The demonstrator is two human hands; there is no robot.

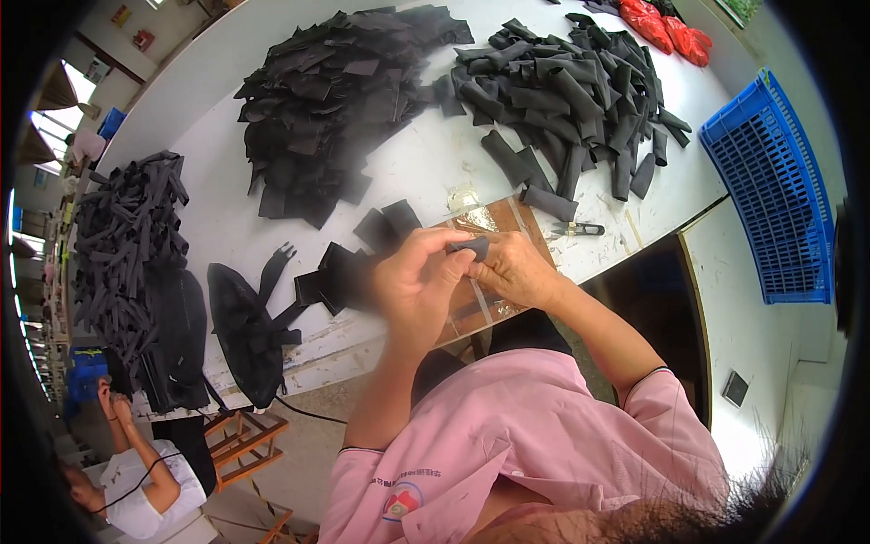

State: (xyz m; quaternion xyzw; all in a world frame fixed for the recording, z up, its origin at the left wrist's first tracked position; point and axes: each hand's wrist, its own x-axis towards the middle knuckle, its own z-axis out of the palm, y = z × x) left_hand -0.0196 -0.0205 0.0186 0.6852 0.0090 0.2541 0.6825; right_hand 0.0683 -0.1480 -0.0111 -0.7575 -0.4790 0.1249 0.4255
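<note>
Between my two hands, above the brown board (500, 313) at the table's near edge, is a small piece of black fabric (471, 247). My left hand (419, 276) pinches it with thumb and fingers. From the other side my right hand (515, 269) has its fingers closed on the same piece; its fingertips are partly hidden. Several black fabric pieces (340, 276) lie just left of my left hand. Past my right hand are a rolled black fabric tube (549, 204) and a pair of thread snips (580, 229).
Heaps of flat black pieces (317, 100) and black fabric tubes (571, 86) cover the far table. Black strips (131, 245) and a black pouch (243, 335) lie left. A blue crate (770, 195) stands right, red bags (666, 32) far right. Another person (149, 480) works at lower left.
</note>
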